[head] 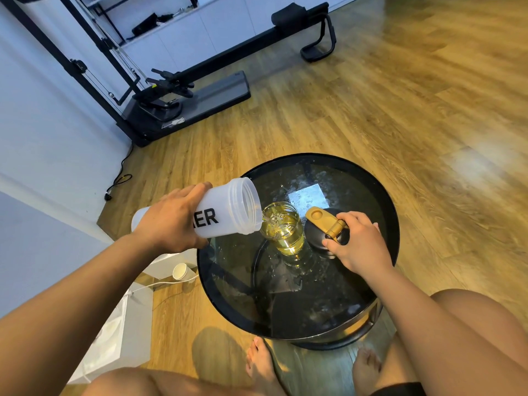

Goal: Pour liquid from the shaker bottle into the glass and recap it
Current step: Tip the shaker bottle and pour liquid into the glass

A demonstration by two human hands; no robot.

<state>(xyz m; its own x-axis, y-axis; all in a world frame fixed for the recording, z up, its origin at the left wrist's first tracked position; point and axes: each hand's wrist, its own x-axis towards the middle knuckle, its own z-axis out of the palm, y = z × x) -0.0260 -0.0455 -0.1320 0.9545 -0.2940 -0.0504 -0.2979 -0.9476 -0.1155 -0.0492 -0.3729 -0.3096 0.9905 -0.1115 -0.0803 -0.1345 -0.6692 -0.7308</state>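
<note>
My left hand (171, 221) grips a translucent white shaker bottle (228, 210) with black letters, tipped almost level, its open mouth over the glass. Clear liquid runs from its lip into a yellow-tinted glass (284, 228) that stands upright near the middle of the round black glass-topped table (385, 195). The glass is partly filled. Just right of the glass, my right hand (358, 244) holds the bottle's black lid (314, 234) with its gold flip tab, resting on the tabletop.
Water drops and a bright reflection lie on the tabletop behind the glass. A white paper cup (180, 271) and a white box (114, 330) sit on the wooden floor at the left. Black exercise equipment (183, 92) stands by the far wall. My knees and bare feet are below the table.
</note>
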